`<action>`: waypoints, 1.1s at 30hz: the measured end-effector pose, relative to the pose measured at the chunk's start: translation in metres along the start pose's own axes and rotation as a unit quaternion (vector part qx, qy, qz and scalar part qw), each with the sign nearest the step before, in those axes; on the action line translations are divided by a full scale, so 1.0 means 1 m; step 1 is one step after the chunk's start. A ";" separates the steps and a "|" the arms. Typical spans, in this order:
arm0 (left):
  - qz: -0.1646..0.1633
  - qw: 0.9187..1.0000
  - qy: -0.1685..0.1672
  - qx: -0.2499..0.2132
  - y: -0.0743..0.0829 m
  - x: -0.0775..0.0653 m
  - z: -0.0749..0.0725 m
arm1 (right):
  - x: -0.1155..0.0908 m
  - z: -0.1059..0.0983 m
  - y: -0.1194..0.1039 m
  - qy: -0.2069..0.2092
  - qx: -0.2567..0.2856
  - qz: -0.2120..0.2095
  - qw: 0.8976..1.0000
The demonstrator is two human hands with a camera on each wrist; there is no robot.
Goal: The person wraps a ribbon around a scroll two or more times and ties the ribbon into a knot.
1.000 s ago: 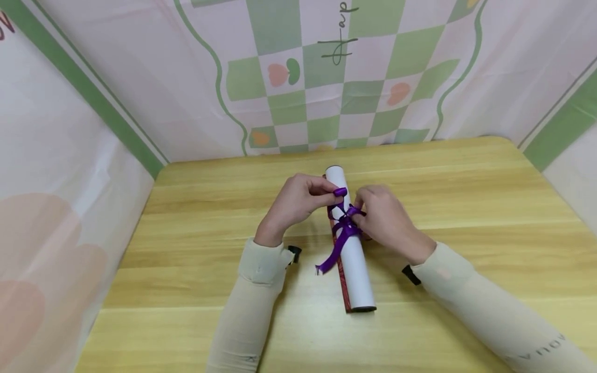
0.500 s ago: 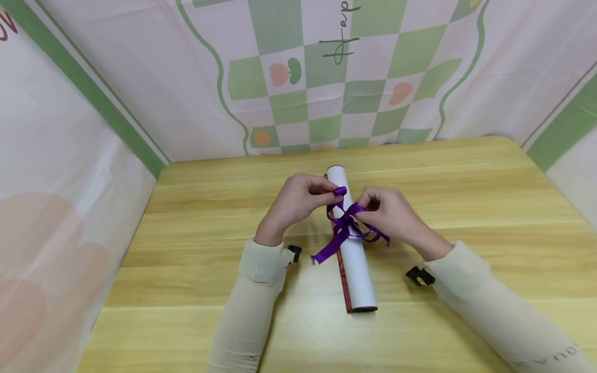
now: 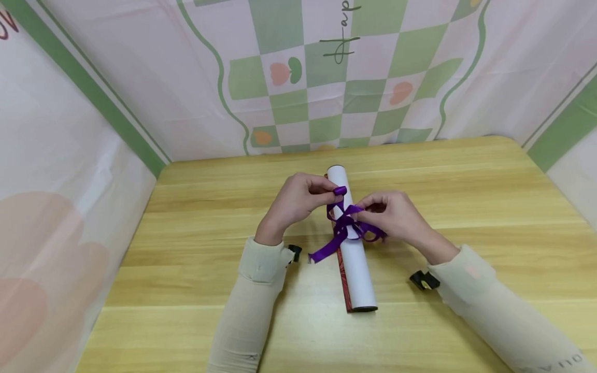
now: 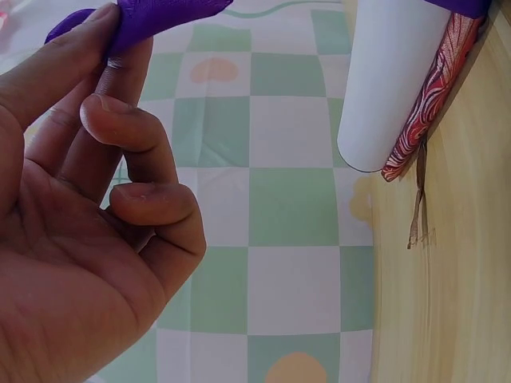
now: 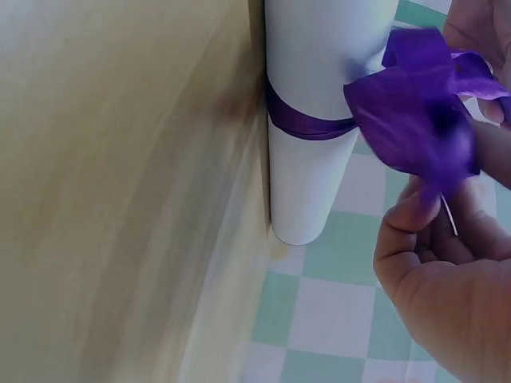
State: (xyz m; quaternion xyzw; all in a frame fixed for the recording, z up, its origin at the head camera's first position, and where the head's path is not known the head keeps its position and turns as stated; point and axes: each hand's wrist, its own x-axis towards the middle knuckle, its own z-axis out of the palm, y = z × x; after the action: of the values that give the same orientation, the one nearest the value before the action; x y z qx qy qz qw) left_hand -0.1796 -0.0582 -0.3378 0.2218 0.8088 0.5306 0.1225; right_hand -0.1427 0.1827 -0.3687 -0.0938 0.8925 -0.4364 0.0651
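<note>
A purple satin ribbon [image 3: 343, 224] wraps the middle of a white tube [image 3: 360, 272] with dark ends, lying lengthwise on the table. Beside the tube, under the same ribbon, runs a long red swirl-patterned piece [image 4: 431, 100]. Thumb and index finger of my left hand [image 3: 298, 201] pinch one ribbon end above the tube; its other fingers curl loosely. My right hand [image 3: 395, 216] pinches a ribbon loop to the right of the crossing. One frayed tail [image 3: 328, 250] hangs free at the left. In the right wrist view, the ribbon band [image 5: 307, 124] circles the tube.
The wood-grain table [image 3: 200, 217] spreads out on both sides of the tube. A checked fabric backdrop [image 3: 322, 98] stands at its far edge, with another fabric panel [image 3: 56, 207] at the left. A thin brown cord [image 4: 419, 199] dangles by the red piece.
My right hand has drawn back slightly to the right and towards me, with ribbon loops now spread at the tube's right side. The left hand has hardly moved. The frayed tail has swung left.
</note>
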 end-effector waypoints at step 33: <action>-0.026 0.999 0.028 -0.001 -0.007 0.002 -0.006 | -0.017 -0.005 0.022 0.009 0.013 0.012 1.000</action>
State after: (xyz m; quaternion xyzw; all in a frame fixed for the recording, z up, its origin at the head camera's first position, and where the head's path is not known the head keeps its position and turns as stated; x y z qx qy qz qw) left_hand -0.1858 -0.0650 -0.3419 0.1860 0.8169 0.5339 0.1140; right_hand -0.1295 0.2040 -0.3827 -0.0779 0.8882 -0.4483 0.0639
